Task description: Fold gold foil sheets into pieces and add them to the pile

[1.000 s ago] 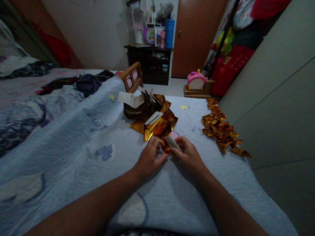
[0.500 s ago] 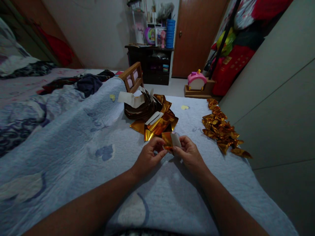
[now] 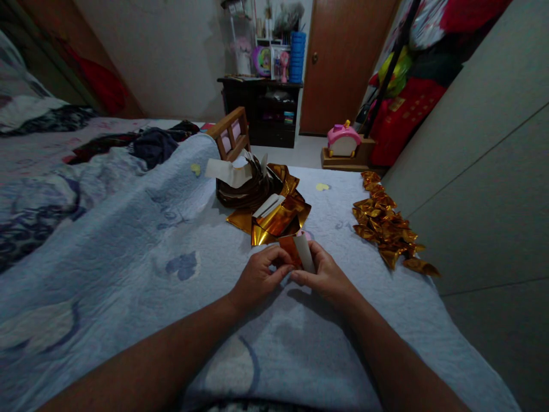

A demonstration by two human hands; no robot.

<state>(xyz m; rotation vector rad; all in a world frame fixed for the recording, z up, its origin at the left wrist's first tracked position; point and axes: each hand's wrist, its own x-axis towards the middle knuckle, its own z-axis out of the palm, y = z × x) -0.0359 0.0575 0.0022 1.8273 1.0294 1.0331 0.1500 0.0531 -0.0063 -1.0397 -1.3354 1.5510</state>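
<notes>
Between my two hands is a small sheet of gold foil paper (image 3: 289, 247) with a pale whitish strip along its right side. My left hand (image 3: 262, 273) pinches its left edge between thumb and fingers. On the right edge, my right hand (image 3: 325, 270) grips the pale strip, fingers behind and thumb in front. Just beyond lie loose gold foil sheets (image 3: 274, 220), some showing white backs. Behind them sits a thick dark-edged stack of paper (image 3: 242, 191) with a white piece on top. Folded gold foil pieces (image 3: 381, 223) lie heaped along the right.
Everything rests on a light blue patterned quilt (image 3: 171, 303) over a bed. A wooden bed rail (image 3: 231, 134) stands at the far end. Crumpled clothes (image 3: 154, 147) lie at the left. A pink toy (image 3: 343, 140) and a dark cabinet (image 3: 261, 114) are beyond; a pale panel (image 3: 480, 171) borders the right.
The foil sheet has turned and tilted between my hands, its pale strip now slanting down to the right. My right thumb has moved left and lower, toward my left thumb.
</notes>
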